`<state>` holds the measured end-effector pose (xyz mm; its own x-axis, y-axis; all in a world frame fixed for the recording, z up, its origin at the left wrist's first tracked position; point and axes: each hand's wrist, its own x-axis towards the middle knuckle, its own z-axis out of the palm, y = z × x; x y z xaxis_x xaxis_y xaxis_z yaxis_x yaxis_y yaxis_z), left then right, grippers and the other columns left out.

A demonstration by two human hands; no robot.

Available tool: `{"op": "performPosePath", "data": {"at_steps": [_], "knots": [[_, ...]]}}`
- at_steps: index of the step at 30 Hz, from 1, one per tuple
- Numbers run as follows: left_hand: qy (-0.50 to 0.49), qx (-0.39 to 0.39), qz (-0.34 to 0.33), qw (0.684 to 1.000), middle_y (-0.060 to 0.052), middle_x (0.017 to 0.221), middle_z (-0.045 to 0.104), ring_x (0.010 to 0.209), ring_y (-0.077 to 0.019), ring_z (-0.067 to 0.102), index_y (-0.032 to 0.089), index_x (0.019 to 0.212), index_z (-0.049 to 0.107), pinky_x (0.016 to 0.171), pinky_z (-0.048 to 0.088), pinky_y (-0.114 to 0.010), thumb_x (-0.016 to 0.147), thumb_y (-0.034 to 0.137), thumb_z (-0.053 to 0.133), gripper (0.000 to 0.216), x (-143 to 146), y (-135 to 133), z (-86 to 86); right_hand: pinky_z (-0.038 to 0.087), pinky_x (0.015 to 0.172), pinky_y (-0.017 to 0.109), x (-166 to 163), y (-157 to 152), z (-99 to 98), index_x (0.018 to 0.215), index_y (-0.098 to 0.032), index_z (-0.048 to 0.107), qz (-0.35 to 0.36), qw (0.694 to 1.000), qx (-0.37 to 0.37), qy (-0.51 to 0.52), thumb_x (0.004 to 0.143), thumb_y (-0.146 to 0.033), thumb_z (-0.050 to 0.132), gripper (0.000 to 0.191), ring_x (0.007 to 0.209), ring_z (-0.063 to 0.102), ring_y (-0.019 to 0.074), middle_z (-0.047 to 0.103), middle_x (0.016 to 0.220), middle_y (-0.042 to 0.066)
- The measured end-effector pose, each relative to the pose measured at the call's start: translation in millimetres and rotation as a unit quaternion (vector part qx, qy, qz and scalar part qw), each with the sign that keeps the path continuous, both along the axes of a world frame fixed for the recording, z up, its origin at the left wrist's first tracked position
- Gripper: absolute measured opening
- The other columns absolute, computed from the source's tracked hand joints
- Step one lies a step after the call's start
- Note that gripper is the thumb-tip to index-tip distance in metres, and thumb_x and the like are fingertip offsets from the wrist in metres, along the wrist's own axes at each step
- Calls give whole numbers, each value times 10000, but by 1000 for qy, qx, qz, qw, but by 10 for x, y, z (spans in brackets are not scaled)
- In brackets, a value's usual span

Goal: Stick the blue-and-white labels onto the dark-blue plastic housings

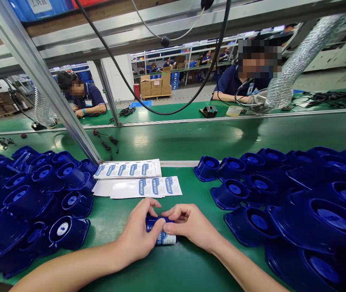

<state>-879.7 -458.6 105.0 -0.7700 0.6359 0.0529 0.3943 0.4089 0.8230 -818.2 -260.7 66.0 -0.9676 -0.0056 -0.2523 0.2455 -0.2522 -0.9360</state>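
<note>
Between my hands, on the green bench, is a round dark blue plastic housing (150, 223). A white and blue printed label (169, 239) covers its near side. My left hand (140, 231) grips the housing from the left, thumb across its front and fingers curled over the top. At the right end, my right hand (191, 225) is closed in a pinch, thumb pressed on the label's upper edge. The fingertips partly hide the housing. Just beyond lie sheets of the same labels (160, 186), several labels gone from the front strip.
Blue plastic housings crowd the bench at left (43, 174) and right (253, 221). A metal post (78, 138) rises behind the label sheets. A black cable (157, 111) hangs overhead. Two co-workers sit at the opposite bench, near a silver duct hose (300, 61).
</note>
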Motion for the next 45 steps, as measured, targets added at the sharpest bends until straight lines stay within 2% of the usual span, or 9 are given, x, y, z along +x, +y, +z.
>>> {"op": "performPosePath", "data": {"at_steps": [5, 9, 13, 16, 18, 34, 38, 41, 45], "knots": [[55, 42, -2, 998, -20, 943, 623, 894, -195, 614, 238, 1185, 571, 830, 479, -346, 1011, 325, 582, 195, 35, -42, -139, 483, 682, 296, -87, 30, -44, 666, -179, 567, -23, 999, 34, 19, 710, -498, 934, 488, 704, 661, 158, 706, 685, 5], [19, 119, 4, 993, -39, 949, 648, 872, -203, 634, 220, 1235, 542, 774, 482, -339, 1036, 485, 547, 332, -52, -101, -305, 532, 806, 355, -49, -9, 54, 821, -173, 652, -17, 996, 65, 51, 772, -520, 880, 417, 847, 699, 204, 764, 894, 49], [-2, 163, -9, 987, -60, 1064, 617, 994, -216, 603, 231, 1337, 488, 912, 476, -383, 1088, 574, 338, 449, -102, -148, -421, 512, 1002, 459, 70, -152, 151, 1289, -236, 690, 55, 943, 276, 176, 566, -418, 1024, 817, 1143, 640, 304, 720, 1233, 65], [-3, 154, -26, 988, -73, 1149, 567, 1075, -231, 553, 244, 1405, 443, 992, 445, -418, 1087, 606, 256, 517, -74, -170, -466, 526, 962, 464, 114, -288, 125, 1290, -198, 685, 32, 911, 353, 209, 619, -345, 1002, 757, 1104, 614, 296, 710, 1189, 81], [-5, 148, -28, 989, -77, 1160, 545, 1084, -238, 534, 244, 1425, 431, 1002, 435, -431, 1083, 617, 230, 544, -55, -176, -475, 534, 932, 459, 114, -339, 97, 1223, -183, 708, 9, 913, 350, 209, 640, -305, 981, 655, 1055, 618, 284, 716, 1135, 80], [3, 126, -30, 992, -69, 1085, 539, 984, -240, 553, 242, 1421, 434, 917, 456, -430, 1075, 638, 190, 580, -33, -162, -432, 520, 977, 488, 97, -351, 168, 1171, -258, 809, 2, 972, 203, 122, 620, -260, 982, 578, 1073, 657, 300, 748, 1112, 72], [41, 132, -45, 989, -64, 1067, 534, 944, -235, 553, 263, 1425, 427, 852, 467, -413, 1079, 624, 197, 551, -20, -163, -430, 526, 951, 462, 72, -354, 160, 1057, -238, 823, -12, 984, 149, 94, 630, -283, 967, 453, 1042, 680, 294, 742, 1078, 78], [77, 135, -72, 985, -64, 1066, 525, 941, -239, 548, 279, 1423, 432, 804, 454, -401, 1074, 628, 233, 532, 14, -171, -437, 524, 896, 432, 50, -358, 138, 797, -220, 803, -38, 989, 120, 78, 710, -389, 929, 229, 935, 692, 263, 742, 927, 68], [69, 124, -75, 987, -66, 1073, 521, 945, -245, 549, 286, 1427, 428, 777, 435, -397, 1065, 639, 264, 532, 50, -187, -448, 517, 874, 419, 56, -359, 122, 688, -217, 765, -47, 990, 115, 72, 766, -467, 891, 291, 899, 693, 249, 748, 862, 67]]}}
